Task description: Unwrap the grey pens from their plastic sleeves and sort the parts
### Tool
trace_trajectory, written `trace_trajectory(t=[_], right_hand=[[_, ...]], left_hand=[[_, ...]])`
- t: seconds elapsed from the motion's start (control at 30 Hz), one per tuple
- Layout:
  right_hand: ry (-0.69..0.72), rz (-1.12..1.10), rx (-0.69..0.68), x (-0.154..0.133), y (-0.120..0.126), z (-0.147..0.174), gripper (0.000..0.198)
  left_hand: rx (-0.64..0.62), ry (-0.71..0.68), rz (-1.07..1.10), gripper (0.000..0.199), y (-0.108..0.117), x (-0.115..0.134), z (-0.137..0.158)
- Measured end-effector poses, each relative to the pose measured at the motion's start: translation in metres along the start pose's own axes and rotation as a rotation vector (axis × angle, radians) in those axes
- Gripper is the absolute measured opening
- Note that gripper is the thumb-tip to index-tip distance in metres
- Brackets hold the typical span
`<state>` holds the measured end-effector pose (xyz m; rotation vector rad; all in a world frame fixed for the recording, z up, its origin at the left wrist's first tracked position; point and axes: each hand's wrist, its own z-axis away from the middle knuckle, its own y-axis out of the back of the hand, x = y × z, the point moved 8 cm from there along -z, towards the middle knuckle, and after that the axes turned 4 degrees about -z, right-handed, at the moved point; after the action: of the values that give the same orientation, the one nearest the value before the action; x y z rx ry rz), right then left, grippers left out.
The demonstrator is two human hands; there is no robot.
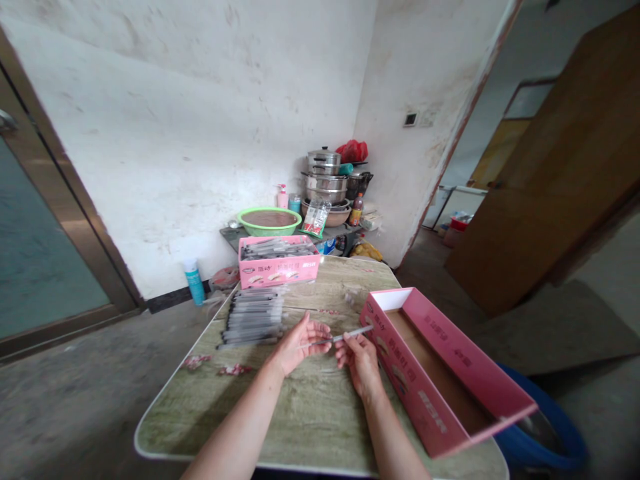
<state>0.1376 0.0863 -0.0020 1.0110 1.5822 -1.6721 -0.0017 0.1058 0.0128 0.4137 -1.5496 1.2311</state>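
Note:
My right hand (359,360) pinches a slim grey pen (353,332) between thumb and fingers above the table. The pen points left, and its thin front end runs into my left hand (300,343). The fingers of my left hand curl loosely around that end; exactly how they grip it is hard to see. To the left, a row of similar grey pens (254,317) lies side by side on the table. Behind them, a pink box (280,272) holds many more pens. At the right stands a second, open pink box (407,377) with its brown bottom showing.
The table (300,427) has a pale green top with a white edge. Small clear scraps (353,295) lie near its middle. Beyond are a green basin (270,230), stacked steel pots (326,177) and a bottle (357,210). A blue tub (565,440) sits on the floor at right.

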Motion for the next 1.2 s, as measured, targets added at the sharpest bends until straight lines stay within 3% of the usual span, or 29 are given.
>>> trace_trajectory(t=[0.17,0.27,0.43,0.53,0.7,0.87,0.93,1.1,1.2], right_hand=[[0.025,-0.016,0.028,-0.002,0.005,-0.002,0.03],[0.021,-0.034,0.013,0.001,0.003,-0.002,0.03],[-0.141,-0.029,-0.237,0.016,-0.024,0.009,0.027],[-0.201,-0.029,-0.331,0.021,-0.035,0.014,0.026],[-0.183,-0.084,-0.225,0.017,-0.024,0.006,0.026],[-0.21,-0.18,-0.189,0.016,-0.014,0.002,0.022],[-0.238,-0.207,-0.244,0.017,-0.017,0.005,0.022],[-0.362,-0.136,-0.512,0.025,-0.038,0.022,0.027],[-0.423,-0.08,-0.58,0.028,-0.045,0.031,0.031]], left_hand=[[-0.003,-0.038,0.008,0.066,-0.003,0.006,0.001],[0.065,-0.125,-0.084,0.061,0.0,0.005,-0.003],[0.274,-0.4,-0.515,0.057,0.003,0.012,-0.008],[0.309,-0.491,-0.608,0.058,0.0,0.016,-0.007],[0.307,-0.4,-0.431,0.065,0.012,0.021,-0.005],[-0.014,-0.306,-0.448,0.044,-0.015,0.019,0.001],[-0.049,-0.291,-0.46,0.041,-0.02,0.017,0.003],[0.009,-0.223,-0.455,0.044,-0.014,0.004,-0.003],[0.041,-0.183,-0.43,0.042,-0.008,-0.003,-0.006]])
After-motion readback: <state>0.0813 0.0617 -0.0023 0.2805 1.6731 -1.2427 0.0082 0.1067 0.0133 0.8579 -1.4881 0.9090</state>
